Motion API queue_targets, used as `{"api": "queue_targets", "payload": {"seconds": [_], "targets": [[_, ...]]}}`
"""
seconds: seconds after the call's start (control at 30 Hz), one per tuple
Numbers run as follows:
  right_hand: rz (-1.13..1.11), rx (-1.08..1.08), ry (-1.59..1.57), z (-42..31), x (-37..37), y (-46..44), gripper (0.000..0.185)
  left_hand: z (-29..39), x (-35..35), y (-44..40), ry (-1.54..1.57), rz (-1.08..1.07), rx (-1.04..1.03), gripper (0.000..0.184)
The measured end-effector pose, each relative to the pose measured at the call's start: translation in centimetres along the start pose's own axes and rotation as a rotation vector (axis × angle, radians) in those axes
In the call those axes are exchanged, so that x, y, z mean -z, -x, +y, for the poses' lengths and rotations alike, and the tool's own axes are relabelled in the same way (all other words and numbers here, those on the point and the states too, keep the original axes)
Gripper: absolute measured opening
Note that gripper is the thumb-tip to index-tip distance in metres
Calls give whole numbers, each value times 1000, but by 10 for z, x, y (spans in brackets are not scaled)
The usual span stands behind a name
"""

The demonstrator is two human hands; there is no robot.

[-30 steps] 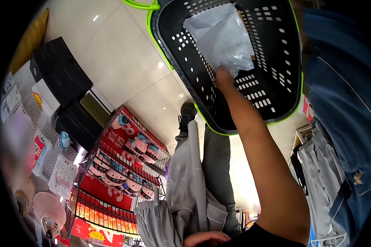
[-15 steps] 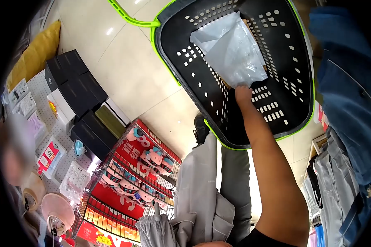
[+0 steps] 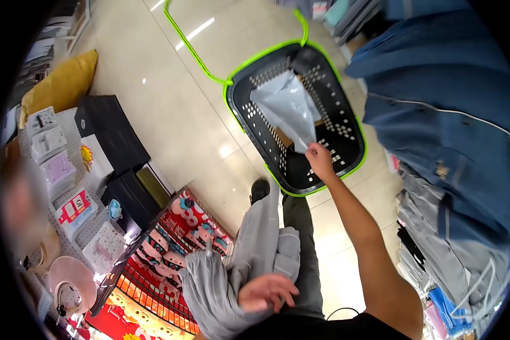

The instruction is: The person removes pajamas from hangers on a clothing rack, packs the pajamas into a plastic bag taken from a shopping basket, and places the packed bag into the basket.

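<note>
My right hand (image 3: 320,160) reaches into a black shopping basket (image 3: 345,116) with a bright green rim, pinching the near corner of a pale grey plastic bag (image 3: 289,106). The bag is creased and pulled to a point at my fingers. Something brown, like cardboard, shows partly beneath it. Close to my body, my left hand (image 3: 269,293) has its fingers apart and nothing in them. A light grey pair of trousers (image 3: 207,294) appears draped over my left forearm and hangs down beside my leg.
The basket's green handle (image 3: 194,54) is folded out over the tiled floor (image 3: 147,51). Blue jackets (image 3: 436,102) hang close on the right. On the left are a display table with black boxes (image 3: 119,133), a wire rack of pink plush items (image 3: 164,252) and a person, blurred.
The basket now looks smaller and farther from the camera. My right hand has drawn the bag's corner up and towards me. My left hand has come into view beside the grey trousers.
</note>
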State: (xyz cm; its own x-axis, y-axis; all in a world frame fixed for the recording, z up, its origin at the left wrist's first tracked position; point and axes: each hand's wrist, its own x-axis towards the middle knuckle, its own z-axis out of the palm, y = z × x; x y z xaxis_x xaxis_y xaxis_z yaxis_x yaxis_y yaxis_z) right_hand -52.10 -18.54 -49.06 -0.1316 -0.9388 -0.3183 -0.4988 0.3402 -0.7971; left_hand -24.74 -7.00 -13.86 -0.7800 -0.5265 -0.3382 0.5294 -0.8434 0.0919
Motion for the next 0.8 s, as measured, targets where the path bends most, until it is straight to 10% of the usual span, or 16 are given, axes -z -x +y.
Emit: {"api": "queue_targets", "payload": {"seconds": [0.1, 0.33, 0.4, 0.53, 0.8], "targets": [[9, -216, -390, -103, 80, 36, 10, 13, 12, 19, -26, -30, 33, 61], [101, -61, -514, -379, 283, 183, 6, 40, -10, 40, 1, 30, -51, 55], [158, 50, -999, -449, 319, 239, 16, 45, 22, 30, 21, 7, -12, 58], [305, 384, -1126, -520, 387, 342, 56, 36, -54, 10, -351, 210, 70, 69], [380, 717, -1346, -539, 449, 495, 45, -38, -174, -4, -281, -269, 406, 74]]}}
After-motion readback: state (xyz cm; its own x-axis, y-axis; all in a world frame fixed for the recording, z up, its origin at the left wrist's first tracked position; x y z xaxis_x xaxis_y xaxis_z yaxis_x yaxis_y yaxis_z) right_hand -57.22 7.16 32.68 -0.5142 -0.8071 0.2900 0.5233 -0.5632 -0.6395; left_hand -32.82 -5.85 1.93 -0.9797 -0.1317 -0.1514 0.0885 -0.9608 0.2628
